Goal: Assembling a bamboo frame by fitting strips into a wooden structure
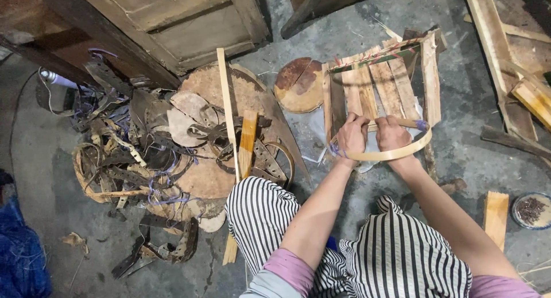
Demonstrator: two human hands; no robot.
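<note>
The knees in black-and-white striped trousers [321, 235] sit closest, bent over the grey concrete floor [459, 160]. The left hand [352, 135] and the right hand [392, 134] are each curled tight around a thin pale bent bamboo strip [396, 154], which loops under both fists, just above the small wooden slat crate [379, 85]. This looks like the bending step, and next the strip needs a steady, even pull so it does not snap.

I hold a thin, pale bamboo strip [396, 153] bent into a flat loop. It curves low in front of a small slatted wooden crate [381, 85] standing on the floor.
</note>
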